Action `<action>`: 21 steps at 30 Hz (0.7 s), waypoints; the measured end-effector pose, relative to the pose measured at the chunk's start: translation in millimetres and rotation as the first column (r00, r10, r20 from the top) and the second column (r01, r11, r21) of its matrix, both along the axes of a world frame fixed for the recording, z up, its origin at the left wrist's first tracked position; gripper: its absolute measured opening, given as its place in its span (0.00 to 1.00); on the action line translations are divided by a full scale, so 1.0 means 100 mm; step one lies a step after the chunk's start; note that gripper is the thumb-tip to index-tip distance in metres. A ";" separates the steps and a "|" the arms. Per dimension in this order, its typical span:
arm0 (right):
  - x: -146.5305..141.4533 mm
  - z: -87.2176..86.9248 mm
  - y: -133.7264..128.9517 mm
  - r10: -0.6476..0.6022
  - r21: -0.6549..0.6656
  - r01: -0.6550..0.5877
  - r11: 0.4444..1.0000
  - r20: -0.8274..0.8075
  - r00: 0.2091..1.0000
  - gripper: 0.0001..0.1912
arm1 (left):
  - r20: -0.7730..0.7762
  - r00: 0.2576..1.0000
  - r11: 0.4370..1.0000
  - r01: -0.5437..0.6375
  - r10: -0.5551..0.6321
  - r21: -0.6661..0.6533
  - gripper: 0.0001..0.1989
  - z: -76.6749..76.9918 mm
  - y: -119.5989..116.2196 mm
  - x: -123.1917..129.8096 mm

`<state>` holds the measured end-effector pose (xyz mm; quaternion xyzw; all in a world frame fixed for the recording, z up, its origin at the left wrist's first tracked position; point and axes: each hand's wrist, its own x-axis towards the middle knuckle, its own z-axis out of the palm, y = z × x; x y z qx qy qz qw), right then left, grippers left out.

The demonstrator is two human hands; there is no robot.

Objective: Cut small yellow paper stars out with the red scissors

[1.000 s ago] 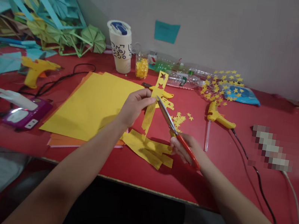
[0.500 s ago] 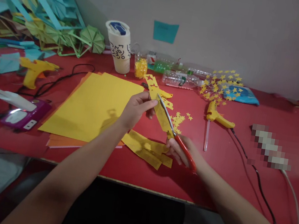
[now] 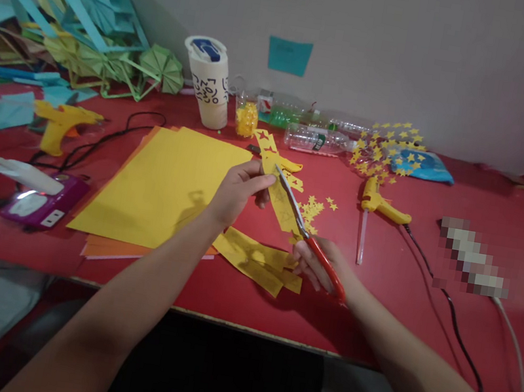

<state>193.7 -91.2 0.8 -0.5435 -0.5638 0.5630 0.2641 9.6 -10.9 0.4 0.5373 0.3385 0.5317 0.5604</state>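
My left hand [image 3: 242, 189] pinches a yellow paper strip [image 3: 282, 203] between thumb and fingers, in the middle of the head view. Star-shaped holes show in its upper end. Red-handled scissors [image 3: 324, 262] are in my right hand [image 3: 313, 264], their blades lying along the strip and pointing up toward my left thumb. Just beyond the blades lies a pile of small yellow paper stars [image 3: 312, 210]. More yellow strips [image 3: 256, 261] rest on the table below my hands, and a yellow sheet [image 3: 164, 187] lies over orange paper under my left forearm.
Around the red table [image 3: 403, 311] are two yellow glue guns [image 3: 58, 127] with cords, a purple power socket [image 3: 45, 201], a white tumbler [image 3: 209, 91], a cup of yellow pieces [image 3: 247, 119], plastic bottles [image 3: 318, 140], a star-covered ornament [image 3: 383, 152] and folded paper shapes [image 3: 105, 19].
The scissors have shifted very slightly against the strip, and its lower end has swung a little to the left. At the far left edge, another person's hand has drawn back mostly out of view.
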 end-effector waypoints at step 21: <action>0.00 0.03 0.01 -0.012 -0.022 0.013 1.000 0.009 1.000 0.24 | 0.005 1.000 0.999 -0.023 0.023 -0.024 0.10 0.02 0.01 -0.01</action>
